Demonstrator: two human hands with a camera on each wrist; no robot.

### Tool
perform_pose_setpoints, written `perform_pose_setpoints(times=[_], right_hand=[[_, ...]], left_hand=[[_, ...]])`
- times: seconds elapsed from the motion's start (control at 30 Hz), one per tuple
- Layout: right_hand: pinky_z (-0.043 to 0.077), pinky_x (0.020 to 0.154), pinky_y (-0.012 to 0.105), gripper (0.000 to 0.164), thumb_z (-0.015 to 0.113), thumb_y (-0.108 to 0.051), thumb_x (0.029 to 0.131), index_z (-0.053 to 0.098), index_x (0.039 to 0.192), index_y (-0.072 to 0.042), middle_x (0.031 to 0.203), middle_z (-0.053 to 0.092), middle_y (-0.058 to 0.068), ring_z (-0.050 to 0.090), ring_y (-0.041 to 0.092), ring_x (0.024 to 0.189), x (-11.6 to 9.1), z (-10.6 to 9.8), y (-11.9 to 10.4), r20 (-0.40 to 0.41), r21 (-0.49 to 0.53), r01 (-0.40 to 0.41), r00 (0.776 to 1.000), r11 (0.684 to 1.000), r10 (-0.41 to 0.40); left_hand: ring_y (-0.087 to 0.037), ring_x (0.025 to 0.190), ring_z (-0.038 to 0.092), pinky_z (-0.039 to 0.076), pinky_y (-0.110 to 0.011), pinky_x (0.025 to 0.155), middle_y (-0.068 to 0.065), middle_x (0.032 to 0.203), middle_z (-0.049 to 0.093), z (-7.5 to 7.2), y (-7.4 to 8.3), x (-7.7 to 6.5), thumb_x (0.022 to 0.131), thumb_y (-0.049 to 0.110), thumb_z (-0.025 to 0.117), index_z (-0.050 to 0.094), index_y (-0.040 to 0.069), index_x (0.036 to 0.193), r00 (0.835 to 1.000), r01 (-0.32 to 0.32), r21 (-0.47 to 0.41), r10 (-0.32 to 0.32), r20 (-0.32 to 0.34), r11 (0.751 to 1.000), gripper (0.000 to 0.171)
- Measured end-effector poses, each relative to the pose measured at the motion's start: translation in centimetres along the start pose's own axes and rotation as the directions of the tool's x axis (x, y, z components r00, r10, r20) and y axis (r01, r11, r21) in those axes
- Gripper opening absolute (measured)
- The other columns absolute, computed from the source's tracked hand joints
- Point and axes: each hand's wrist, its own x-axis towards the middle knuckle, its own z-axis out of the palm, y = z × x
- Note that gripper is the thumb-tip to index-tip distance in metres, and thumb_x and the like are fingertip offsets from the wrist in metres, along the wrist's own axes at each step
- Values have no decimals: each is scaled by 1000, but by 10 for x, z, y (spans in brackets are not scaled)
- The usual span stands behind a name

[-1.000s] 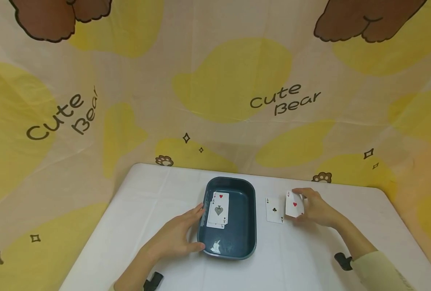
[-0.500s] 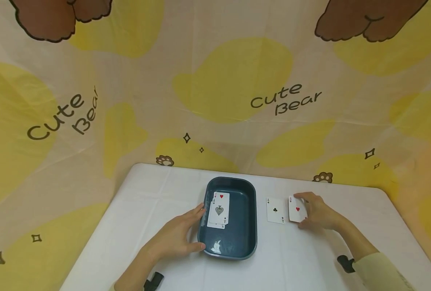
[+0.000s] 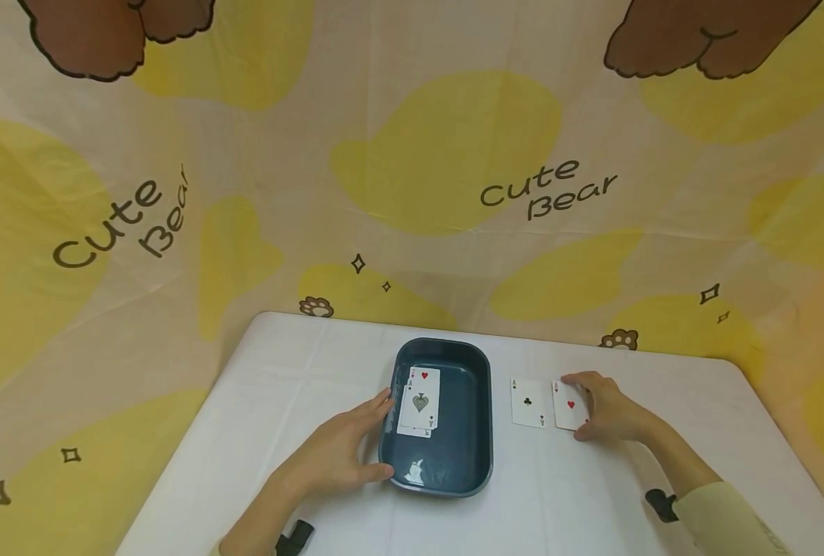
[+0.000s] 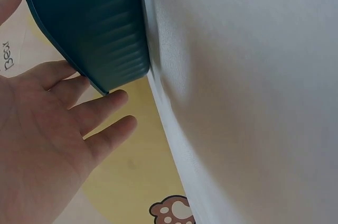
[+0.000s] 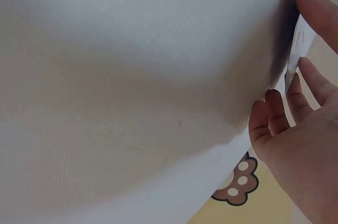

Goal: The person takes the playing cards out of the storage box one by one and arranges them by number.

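Observation:
In the head view, my left hand (image 3: 338,444) rests at the left rim of a dark blue tray (image 3: 466,452), thumb and fingertips touching it. The left wrist view shows its fingers extended along the tray's edge (image 4: 90,34). An ace of spades (image 3: 421,409) overlaps other cards inside, one with a red heart. To the right, my right hand (image 3: 612,409) holds an ace of hearts (image 3: 568,405) by its edges between thumb and fingers. An ace of clubs (image 3: 527,403) lies face up just left of it. In the right wrist view, the card (image 5: 302,34) appears edge-on, slightly tilted.
A white-covered table (image 3: 300,363) carries everything. Behind it hangs a yellow and beige patterned cloth (image 3: 412,170) with bear drawings. Black straps (image 3: 660,504) sit at both wrists.
My right hand has lowered the ace of hearts and shifted it slightly right, from tilted up to nearly flat beside the ace of clubs. The left hand and tray stay put.

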Motion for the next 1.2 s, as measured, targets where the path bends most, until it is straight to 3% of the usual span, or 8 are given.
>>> perform_pose_setpoints(times=[0.57, 0.9, 1.1, 1.2], right_hand=[[38, 103, 78, 92, 99, -14, 64, 56, 144, -3, 147, 46, 31, 37, 54, 132, 2, 0, 0, 28, -94, 6, 1000, 996, -4], [40, 104, 75, 91, 97, -17, 67, 54, 146, -1, 145, 49, 31, 42, 54, 131, 2, -3, -1, 19, -116, 17, 1000, 993, -15], [40, 103, 77, 82, 88, -19, 80, 50, 150, -1, 150, 43, 31, 42, 57, 133, 0, -15, -6, -28, -4, -26, 999, 1000, 26], [43, 102, 75, 77, 86, -19, 83, 51, 148, 1, 150, 45, 30, 45, 55, 132, 0, -21, -11, -62, 64, -1, 998, 998, 5]], left_hand=[[-29, 152, 39, 41, -60, 115, 4, 171, 31, 1, -1, 0, 84, 51, 81, 44, 11, 161, 1000, -1, 3, 1, -4, 1000, 94], [-28, 152, 39, 40, -60, 115, 5, 171, 30, 2, -1, 0, 84, 50, 81, 43, 12, 161, 1000, 8, 3, -8, 3, 1000, 94], [-27, 152, 39, 40, -60, 116, 8, 171, 29, 1, -1, 0, 84, 50, 82, 43, 13, 161, 1000, 5, -2, -5, 3, 1000, 94], [-28, 152, 39, 41, -60, 115, 8, 171, 29, 1, -1, 0, 84, 51, 82, 43, 13, 161, 1000, 6, -1, -6, 4, 1000, 94]])
